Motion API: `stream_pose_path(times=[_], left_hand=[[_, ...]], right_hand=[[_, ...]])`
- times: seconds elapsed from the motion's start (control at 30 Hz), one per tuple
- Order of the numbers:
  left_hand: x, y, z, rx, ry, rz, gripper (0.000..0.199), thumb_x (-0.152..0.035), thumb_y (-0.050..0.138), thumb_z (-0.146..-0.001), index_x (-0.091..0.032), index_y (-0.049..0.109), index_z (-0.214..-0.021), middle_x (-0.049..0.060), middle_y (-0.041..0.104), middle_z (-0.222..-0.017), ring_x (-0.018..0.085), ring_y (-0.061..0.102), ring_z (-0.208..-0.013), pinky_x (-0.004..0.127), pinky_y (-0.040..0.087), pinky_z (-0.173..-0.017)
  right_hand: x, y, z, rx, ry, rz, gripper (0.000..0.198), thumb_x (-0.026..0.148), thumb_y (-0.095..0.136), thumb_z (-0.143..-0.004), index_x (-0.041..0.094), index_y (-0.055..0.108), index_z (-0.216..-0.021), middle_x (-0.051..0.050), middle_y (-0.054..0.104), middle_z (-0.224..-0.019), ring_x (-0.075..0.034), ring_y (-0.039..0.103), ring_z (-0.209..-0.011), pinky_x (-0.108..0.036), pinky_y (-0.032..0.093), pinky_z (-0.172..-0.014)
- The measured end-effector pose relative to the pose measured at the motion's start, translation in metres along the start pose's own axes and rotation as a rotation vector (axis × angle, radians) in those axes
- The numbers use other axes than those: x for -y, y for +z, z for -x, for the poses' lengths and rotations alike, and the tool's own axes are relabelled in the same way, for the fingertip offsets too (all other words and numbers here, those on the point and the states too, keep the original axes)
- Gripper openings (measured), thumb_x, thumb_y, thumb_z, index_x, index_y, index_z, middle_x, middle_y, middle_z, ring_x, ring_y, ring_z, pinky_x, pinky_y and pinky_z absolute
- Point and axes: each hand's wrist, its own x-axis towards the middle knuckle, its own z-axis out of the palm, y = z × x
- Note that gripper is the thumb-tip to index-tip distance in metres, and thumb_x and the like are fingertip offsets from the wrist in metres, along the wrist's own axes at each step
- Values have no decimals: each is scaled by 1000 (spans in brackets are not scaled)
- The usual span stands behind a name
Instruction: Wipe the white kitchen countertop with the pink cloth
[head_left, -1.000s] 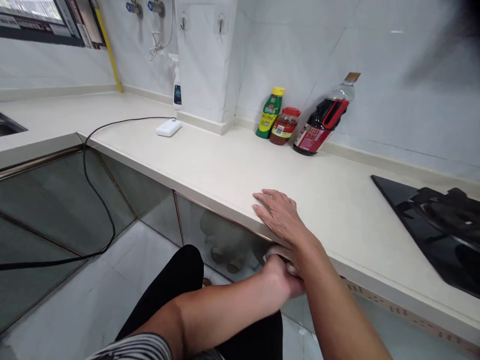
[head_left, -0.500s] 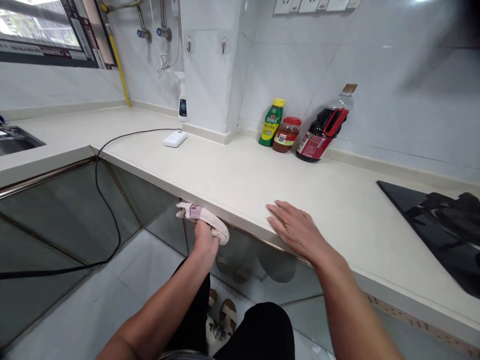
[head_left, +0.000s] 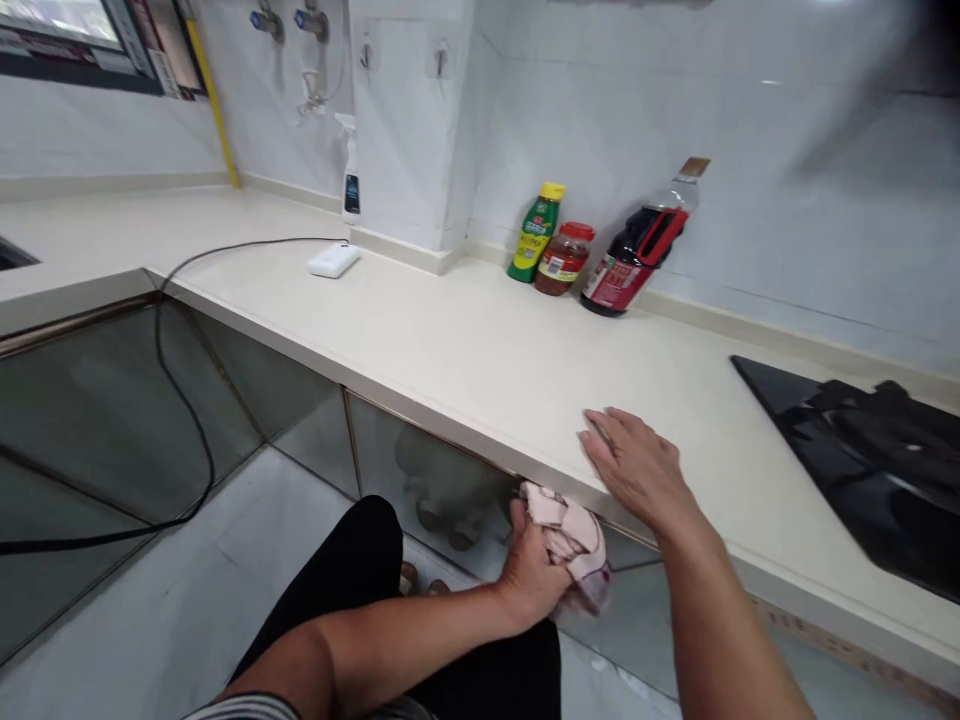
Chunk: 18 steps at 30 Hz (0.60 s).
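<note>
Head view, looking down at a pale counter (head_left: 450, 350) with two bare hands at its front edge, and the hands are apart. The left hand (head_left: 534, 575) has its fingers wrapped round a bunched-up pinkish cloth (head_left: 574, 535), below the counter's front edge and right by the cabinet (head_left: 427, 465). The cloth's top sits just under that edge, and its lower end hangs past the hand, kinda blurry. The right hand (head_left: 636, 462) isn't gripping anything: it's palm down on top by the front edge, up and to the right of the cloth, fingers a bit spread. Over at the back edge you've got a green bottle (head_left: 535, 238) with a yellow cap, then a red-lidded jar (head_left: 562, 265) right beside it, then a big dark bottle (head_left: 626, 268) with a red handle. The black hob (head_left: 862, 480) takes up the right end. Toward the inner corner there's a white box (head_left: 334, 261) near the spray bottle (head_left: 351, 190), and a black cord (head_left: 213, 470) runs from the box, over the front edge and down past the cabinets.
</note>
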Motion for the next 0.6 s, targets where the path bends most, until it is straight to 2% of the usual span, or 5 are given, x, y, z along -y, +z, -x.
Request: stream_pose_path(times=[0.1, 0.2, 0.4, 0.53, 0.6], left_hand=[[-7, -19, -6, 221, 418, -522, 40, -19, 77, -71, -25, 67, -109, 13, 50, -131, 35, 45, -130, 51, 31, -115], [-6, -24, -27, 480, 562, -737, 12, -20, 65, -85, -28, 71, -92, 11, 59, -120, 31, 51, -119, 52, 31, -110], [22, -3, -52, 860, 510, -855, 27, -14, 54, -93, -33, 70, -101, 7, 64, -132, 28, 47, -132, 50, 24, -116], [32, -3, -52, 949, 275, -901, 40, -6, 51, -88, -34, 70, -108, 4, 62, -138, 25, 47, -140, 48, 31, -119], [30, -14, -54, 915, 217, -923, 44, -5, 53, -85, -38, 71, -108, 1, 65, -135, 23, 52, -137, 47, 39, -116]], right_hand=[[2, -3, 1, 7, -2, 7, 49, 52, 28, -102, 26, 55, -134, -15, 53, -143, -32, 47, -133, -64, 35, -109], [2, -4, -3, 24, 21, 12, 50, 54, 29, -101, 26, 55, -134, -16, 52, -142, -33, 46, -133, -65, 33, -109], [0, -6, -8, 36, 45, -19, 46, 53, 35, -100, 27, 57, -132, -15, 52, -141, -34, 46, -131, -65, 32, -109], [-2, -9, -9, 61, 56, -36, 46, 55, 37, -99, 29, 56, -131, -14, 51, -141, -34, 45, -132, -66, 31, -109], [-2, -9, -9, 76, 63, -40, 47, 55, 35, -99, 29, 56, -132, -14, 50, -142, -34, 44, -133, -65, 30, -110]])
